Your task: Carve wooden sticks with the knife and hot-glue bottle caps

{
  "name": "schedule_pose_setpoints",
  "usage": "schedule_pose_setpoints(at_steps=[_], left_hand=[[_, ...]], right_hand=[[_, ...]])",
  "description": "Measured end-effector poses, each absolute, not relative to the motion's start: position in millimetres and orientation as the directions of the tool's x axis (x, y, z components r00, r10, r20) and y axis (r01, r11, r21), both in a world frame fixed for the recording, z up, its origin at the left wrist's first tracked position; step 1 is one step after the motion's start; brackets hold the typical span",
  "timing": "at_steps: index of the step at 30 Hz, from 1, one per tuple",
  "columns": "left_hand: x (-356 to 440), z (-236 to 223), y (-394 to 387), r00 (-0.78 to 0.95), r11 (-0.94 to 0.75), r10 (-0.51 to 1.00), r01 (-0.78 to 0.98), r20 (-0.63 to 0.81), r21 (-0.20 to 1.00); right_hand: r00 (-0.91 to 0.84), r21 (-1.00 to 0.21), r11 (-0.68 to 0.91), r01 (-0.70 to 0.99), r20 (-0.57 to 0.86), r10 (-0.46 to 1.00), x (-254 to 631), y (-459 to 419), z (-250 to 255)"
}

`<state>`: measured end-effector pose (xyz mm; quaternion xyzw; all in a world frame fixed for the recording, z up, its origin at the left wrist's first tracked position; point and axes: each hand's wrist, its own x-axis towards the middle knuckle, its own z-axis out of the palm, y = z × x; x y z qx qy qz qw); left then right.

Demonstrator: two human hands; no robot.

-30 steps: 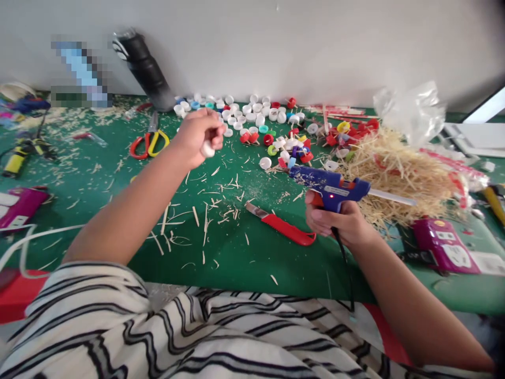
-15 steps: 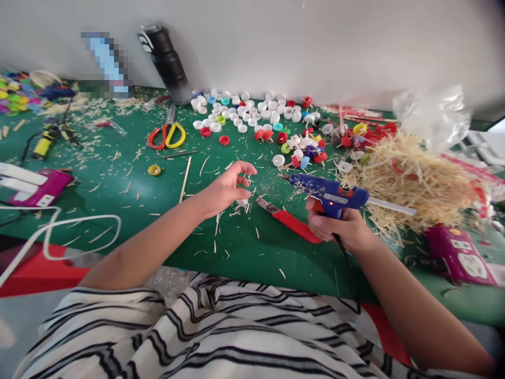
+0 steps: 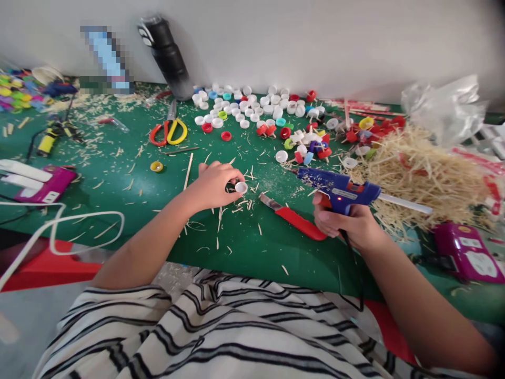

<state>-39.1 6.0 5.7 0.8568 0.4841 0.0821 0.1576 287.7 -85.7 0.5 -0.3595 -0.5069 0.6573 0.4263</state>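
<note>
Between the thumb and fingers of my left hand (image 3: pixel 216 184) is a white bottle cap (image 3: pixel 241 187), its hollow side showing. My right hand (image 3: pixel 347 223) grips a blue hot glue gun (image 3: pixel 335 188) by its handle, with a finger at the orange trigger. The gun's nozzle points left, and a clear glue stick (image 3: pixel 406 203) juts from its back. Its small red light is lit. Below the gun and between my hands lies a utility knife (image 3: pixel 298 221) with a red handle. Thin wood slivers are scattered under my left hand.
Many loose bottle caps (image 3: pixel 244 108) cover the back of the green table (image 3: pixel 252 252). A heap of wood shavings (image 3: pixel 430 184) stands at right. Scissors (image 3: pixel 169 129), a yellow cap (image 3: pixel 157 166), a black bottle (image 3: pixel 165 58) and purple power sockets (image 3: pixel 465 252) are also there.
My left hand has closed on the white cap and lifted it from among the slivers, turning its hollow side into view. My right hand keeps hold of the glue gun.
</note>
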Motion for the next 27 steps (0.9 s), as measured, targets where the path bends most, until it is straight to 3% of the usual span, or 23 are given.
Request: schedule_pose_setpoints(at_steps=[10, 15, 20, 27], left_hand=[[-26.5, 19.4, -17.0, 0.580, -0.641, 0.766, 0.659, 0.276, 0.394], [-19.8, 21.3, -27.8, 0.620, -0.748, 0.663, 0.575, 0.420, 0.332], [-17.6, 21.9, -31.9, 0.597, -0.771, 0.635, 0.530, 0.490, 0.353], [-14.9, 21.0, -37.3, 0.573, -0.783, 0.618, 0.506, 0.538, 0.361]], right_hand=[[-0.378, -0.986, -0.094, -0.139, -0.035, 0.925, 286.9, -88.5, 4.1], [-0.396, -0.998, -0.045, -0.041, -0.025, 0.918, 284.5, -92.5, 9.7], [-0.376, -0.989, -0.062, 0.131, -0.108, 0.920, 284.2, -97.4, 12.1], [-0.439, -0.968, 0.046, 0.246, -0.069, 0.896, 285.7, -98.1, 6.5]])
